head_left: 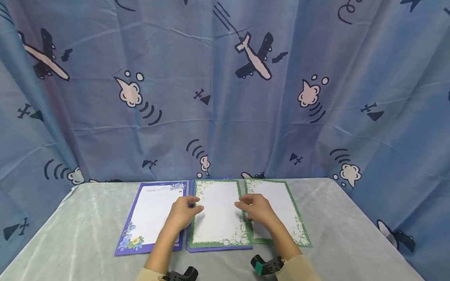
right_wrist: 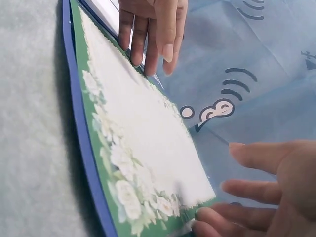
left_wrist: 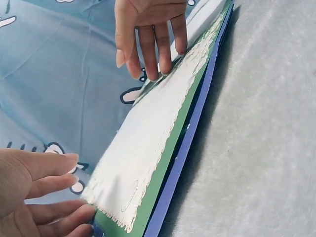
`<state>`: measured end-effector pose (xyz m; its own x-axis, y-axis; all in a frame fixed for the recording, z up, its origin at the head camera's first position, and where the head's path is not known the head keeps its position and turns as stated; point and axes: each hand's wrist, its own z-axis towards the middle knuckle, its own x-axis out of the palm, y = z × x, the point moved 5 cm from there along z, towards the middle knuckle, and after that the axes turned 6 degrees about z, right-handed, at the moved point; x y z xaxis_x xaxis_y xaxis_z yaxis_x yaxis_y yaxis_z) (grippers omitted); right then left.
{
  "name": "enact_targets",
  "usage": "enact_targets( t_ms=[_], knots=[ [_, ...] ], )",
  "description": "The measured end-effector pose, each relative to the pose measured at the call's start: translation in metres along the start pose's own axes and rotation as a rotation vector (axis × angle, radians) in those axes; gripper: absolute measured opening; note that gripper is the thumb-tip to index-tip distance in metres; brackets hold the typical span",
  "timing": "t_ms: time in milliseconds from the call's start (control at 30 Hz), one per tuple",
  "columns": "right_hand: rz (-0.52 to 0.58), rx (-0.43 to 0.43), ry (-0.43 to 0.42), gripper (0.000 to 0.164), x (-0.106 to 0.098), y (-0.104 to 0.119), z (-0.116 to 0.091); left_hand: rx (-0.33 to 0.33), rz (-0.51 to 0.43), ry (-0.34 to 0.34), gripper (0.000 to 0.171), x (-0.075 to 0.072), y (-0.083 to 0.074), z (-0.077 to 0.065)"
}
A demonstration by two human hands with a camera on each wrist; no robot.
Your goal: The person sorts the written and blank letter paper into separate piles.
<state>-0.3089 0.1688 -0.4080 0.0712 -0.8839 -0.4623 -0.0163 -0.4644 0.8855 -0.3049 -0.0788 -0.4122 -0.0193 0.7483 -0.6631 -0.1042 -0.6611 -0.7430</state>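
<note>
A green-bordered sheet of paper (head_left: pixel 218 214) with white flowers lies in the middle, on top of purple-edged sheets (left_wrist: pixel 188 136) that show along its near edge. My left hand (head_left: pixel 183 212) is at its left side, fingertips right at the edge and thumb over the paper. On the opposite side my right hand (head_left: pixel 258 208) has its fingertips by the right edge, overlapping a second green-bordered sheet (head_left: pixel 275 191). Both hands have loosely extended fingers, as the right wrist view also shows of the right hand (right_wrist: pixel 261 192). Neither hand grips the paper.
A purple-bordered sheet (head_left: pixel 154 210) with blue and yellow flowers lies at the left, partly under the left forearm. The papers rest on a table with a pale grey cloth (head_left: pixel 91 226). Behind it hangs a blue curtain (head_left: pixel 168 97) with airplane prints.
</note>
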Motion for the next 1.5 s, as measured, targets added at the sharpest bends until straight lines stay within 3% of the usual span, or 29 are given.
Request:
enact_targets(
  t_ms=[433,800,967,1133,1300,1500],
  knots=[
    [0.023,0.038,-0.009,0.051,0.002,-0.004,0.002,-0.014,-0.041,-0.018,0.042,0.001,0.005,0.002],
    [0.016,-0.029,-0.139,0.029,0.002,-0.005,0.006,-0.004,-0.053,-0.011,0.037,0.001,0.006,0.003],
    [0.065,-0.07,-0.179,0.026,0.003,-0.006,0.008,0.006,-0.052,-0.01,0.036,0.001,0.007,0.003],
    [0.154,-0.037,-0.184,0.026,0.006,-0.009,0.01,0.017,-0.042,-0.015,0.036,0.002,0.008,0.003],
    [0.17,-0.027,-0.172,0.025,0.008,-0.012,0.011,0.029,-0.046,-0.014,0.036,0.003,0.009,0.004],
    [0.201,-0.019,-0.152,0.028,0.006,-0.011,0.009,-0.007,-0.066,-0.021,0.037,0.002,0.012,0.005]
  ],
)
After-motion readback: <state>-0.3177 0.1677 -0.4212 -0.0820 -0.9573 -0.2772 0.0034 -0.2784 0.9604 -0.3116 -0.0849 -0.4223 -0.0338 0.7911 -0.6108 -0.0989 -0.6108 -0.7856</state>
